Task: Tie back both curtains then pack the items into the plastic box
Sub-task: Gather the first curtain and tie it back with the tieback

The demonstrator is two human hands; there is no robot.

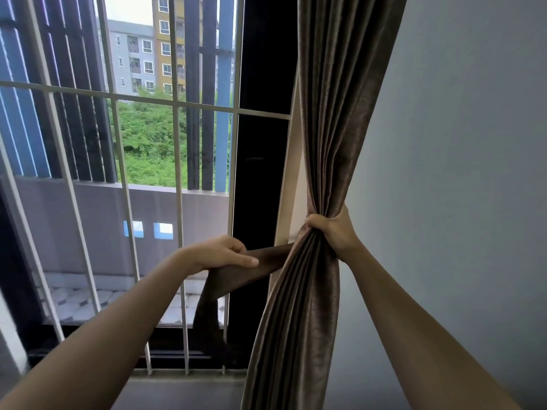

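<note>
A brown pleated curtain [334, 113] hangs at the right side of the window, gathered into a narrow bunch at mid height. My right hand [333, 229] is clenched around that bunch from the right. A brown fabric tie-back strip [236, 276] runs from behind the curtain out to the left, its loose end hanging down. My left hand [222, 252] holds the strip flat between thumb and fingers, pulled level to the left of the curtain. No second curtain or plastic box shows in this view.
White window bars [177, 179] stand close behind my left hand. The dark window frame [260, 173] runs just left of the curtain. A plain grey wall [458, 173] fills the right side. A balcony and buildings lie outside.
</note>
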